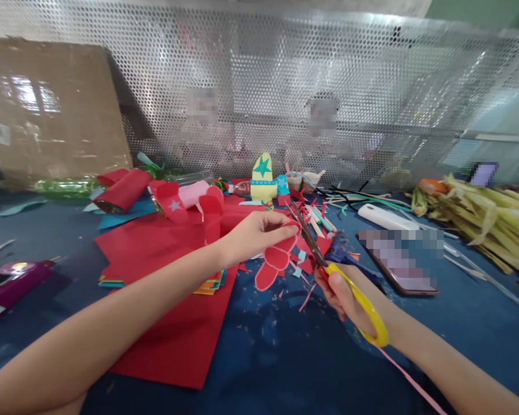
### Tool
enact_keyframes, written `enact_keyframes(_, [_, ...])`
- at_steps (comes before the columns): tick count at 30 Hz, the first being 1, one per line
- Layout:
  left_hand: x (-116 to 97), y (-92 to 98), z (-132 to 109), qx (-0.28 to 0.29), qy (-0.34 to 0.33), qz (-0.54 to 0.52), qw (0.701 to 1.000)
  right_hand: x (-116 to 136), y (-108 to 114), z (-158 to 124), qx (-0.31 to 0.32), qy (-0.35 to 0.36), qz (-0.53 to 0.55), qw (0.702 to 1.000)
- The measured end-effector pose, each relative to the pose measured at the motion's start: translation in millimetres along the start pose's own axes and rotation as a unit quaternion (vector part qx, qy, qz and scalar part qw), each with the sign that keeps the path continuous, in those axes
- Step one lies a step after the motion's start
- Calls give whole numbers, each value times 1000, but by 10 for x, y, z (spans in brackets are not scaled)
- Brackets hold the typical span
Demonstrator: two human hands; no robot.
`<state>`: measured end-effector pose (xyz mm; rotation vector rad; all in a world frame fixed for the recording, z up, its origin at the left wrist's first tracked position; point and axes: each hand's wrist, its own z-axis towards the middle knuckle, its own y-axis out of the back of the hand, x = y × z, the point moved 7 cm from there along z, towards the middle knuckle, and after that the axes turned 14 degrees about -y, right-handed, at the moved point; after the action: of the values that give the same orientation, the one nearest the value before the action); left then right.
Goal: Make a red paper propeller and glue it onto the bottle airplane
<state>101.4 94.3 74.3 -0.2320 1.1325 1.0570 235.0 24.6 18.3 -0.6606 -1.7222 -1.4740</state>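
Observation:
My left hand [259,233] pinches a red paper cutout [273,262] with rounded lobes and pale outlines, held above the blue table. In my right hand [346,294] is a pair of scissors [313,242] with yellow and red handles. The blades point up and to the left, and their tips are close beside the top of the cutout; whether they touch it I cannot tell. Under my left forearm lie large red paper sheets [168,346], with other coloured sheets showing at their edge. Small paper scraps [303,262] are scattered beneath the scissors.
Red-wrapped rolls [127,190] and a yellow craft piece with a green star [263,170] stand farther back. A phone [400,265] and corn husks [480,213] lie to the right. A purple tool [19,285] sits at left. Behind rises a perforated metal panel [259,69].

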Motion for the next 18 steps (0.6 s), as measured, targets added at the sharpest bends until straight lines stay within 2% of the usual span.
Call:
enact_keyframes(6, [107, 24, -9, 7, 18, 1, 1000, -55, 9, 49, -1, -35, 9, 999])
enact_keyframes(10, [175, 71, 0, -1, 32, 10, 999, -142, 17, 95, -1, -92, -4, 996])
enact_keyframes(13, [234, 119, 21, -20, 40, 15, 999, -148, 93, 139, -20, -127, -62, 990])
enact_keyframes(16, [339, 158, 27, -29, 59, 18, 998, -54, 274, 185, -72, -136, -135, 979])
enact_keyframes(17, [383, 166, 24, -26, 69, 17, 997, -13, 342, 197, -94, -137, -173, 971])
enact_keyframes(18, [428, 171, 17, -20, 80, 15, 996, 22, 397, 208, -115, -143, -276, 943])
